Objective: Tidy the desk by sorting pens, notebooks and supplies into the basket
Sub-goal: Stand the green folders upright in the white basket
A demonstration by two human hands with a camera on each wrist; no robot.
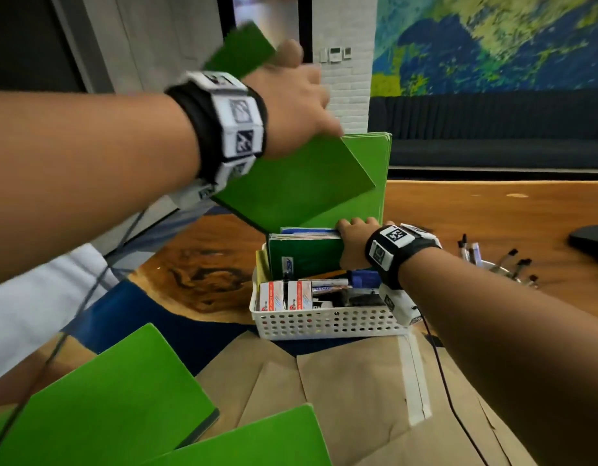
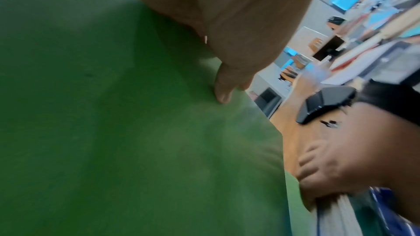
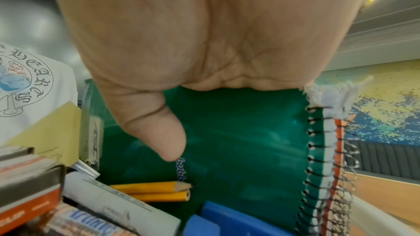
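Item in hand: I had the bright green notebook [image 1: 290,186] in my left hand [image 1: 290,105], raised above the white basket [image 1: 324,322] and tilted, its lower corner pointing down toward the upright stack.
Key relation: the notebook lay below and ahead of my grip; its long axis ran diagonally, upper left to lower right, aimed at the space behind the dark green spiral notebook [image 1: 304,257], in front of the tall green folder [image 1: 374,169].
Left hand, grip: fingers clasped over the cover's upper part, thumb [image 2: 223,87] pressed flat on its face.
Right hand [image 1: 354,243], grip: clasped over the spiral notebook's top edge, thumb [image 3: 166,132] on the cover, steadying the stack.
Nearer hand: the right, at the basket; the left was higher.
Left to sort: I judged two green notebooks [image 1: 116,398] on the desk [image 1: 492,210].
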